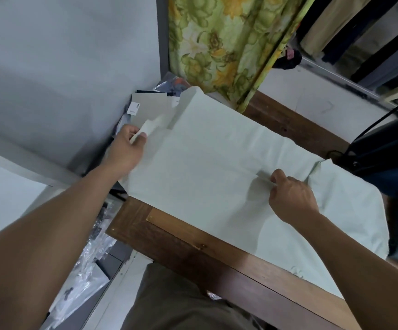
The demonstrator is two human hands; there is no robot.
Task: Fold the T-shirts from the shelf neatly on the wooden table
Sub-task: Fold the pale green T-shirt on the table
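Note:
A pale green T-shirt lies spread flat across the wooden table, its far end near the wall corner and its near right part draped over the table's edge. My left hand pinches the shirt's edge at the far left, lifting a small flap of cloth. My right hand pinches a raised crease in the middle-right of the shirt. A beige folded garment with a white tag lies beyond the shirt's far end, partly covered by it.
A green floral curtain hangs behind the table. Clothes in clear plastic bags lie on the floor to the left. A dark blue bag with a black cord sits at the table's right. Hanging garments fill the top right.

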